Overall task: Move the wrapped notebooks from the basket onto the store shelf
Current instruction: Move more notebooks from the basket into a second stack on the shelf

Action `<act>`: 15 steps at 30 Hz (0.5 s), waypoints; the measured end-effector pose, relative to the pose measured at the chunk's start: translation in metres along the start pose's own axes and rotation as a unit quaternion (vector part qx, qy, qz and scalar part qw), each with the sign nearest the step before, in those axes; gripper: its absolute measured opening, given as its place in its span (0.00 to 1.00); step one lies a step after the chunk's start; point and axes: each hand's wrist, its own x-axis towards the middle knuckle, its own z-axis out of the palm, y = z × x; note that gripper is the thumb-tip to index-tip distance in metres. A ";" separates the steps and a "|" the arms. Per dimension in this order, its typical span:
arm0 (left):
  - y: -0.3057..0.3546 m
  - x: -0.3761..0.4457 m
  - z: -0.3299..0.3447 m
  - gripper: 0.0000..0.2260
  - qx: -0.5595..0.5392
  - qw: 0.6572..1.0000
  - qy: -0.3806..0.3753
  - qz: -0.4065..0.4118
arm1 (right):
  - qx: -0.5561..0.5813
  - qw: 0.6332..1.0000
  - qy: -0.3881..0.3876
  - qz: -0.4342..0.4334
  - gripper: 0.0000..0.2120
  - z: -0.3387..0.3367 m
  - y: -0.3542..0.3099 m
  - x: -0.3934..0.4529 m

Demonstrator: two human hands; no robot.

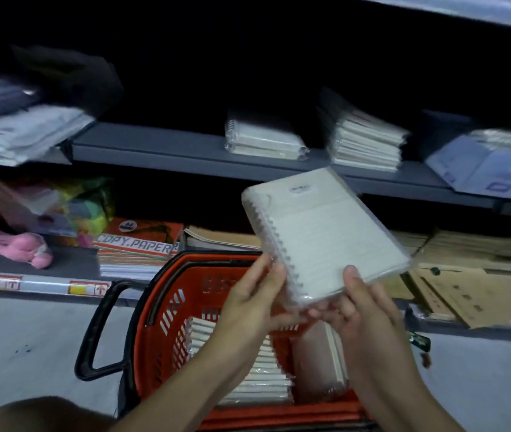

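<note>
Grip: both hands, left hand (252, 302) and right hand (361, 304), pinch the bottom edge of one wrapped notebook (326, 232), likely to keep it steady.
Notebook: tilted above the grip, spiral side toward the left hand.
Basket (167, 310): directly beneath the grip, more wrapped notebooks inside.
Shelf (170, 145): beyond and above the grip, two stacks waiting; lift goes there.

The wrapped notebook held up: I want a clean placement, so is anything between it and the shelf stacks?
Nothing visible does. The wrapped notebook is above the basket, and open air separates it from the shelf.
</note>
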 end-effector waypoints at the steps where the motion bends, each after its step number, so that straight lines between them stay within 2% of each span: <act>1: 0.009 0.000 0.001 0.14 -0.030 0.999 -0.003 0.018 | 0.007 1.000 -0.021 0.008 0.09 0.006 0.001 0.000; 4: 0.032 0.006 -0.008 0.16 -0.048 0.998 -0.014 0.047 | -0.015 0.997 -0.064 0.033 0.12 0.012 -0.001 0.007; 7: 0.048 0.019 -0.022 0.17 0.030 0.995 -0.001 0.096 | -0.017 0.996 -0.075 0.037 0.25 0.008 -0.012 0.025; 8: 0.051 0.024 -0.028 0.17 0.053 0.991 0.020 0.120 | -0.014 0.996 -0.079 0.026 0.26 0.006 -0.016 0.032; 10: 0.057 0.033 -0.034 0.15 0.072 0.986 0.056 0.139 | -0.019 0.996 -0.090 -0.011 0.17 0.005 -0.023 0.043; 12: 0.054 0.040 -0.032 0.11 0.065 0.990 0.068 0.102 | -0.036 0.993 -0.108 -0.028 0.11 0.011 -0.023 0.046; 15: 0.034 0.054 -0.027 0.14 0.049 0.992 0.111 0.039 | -0.102 0.987 -0.119 -0.017 0.09 0.025 -0.003 0.045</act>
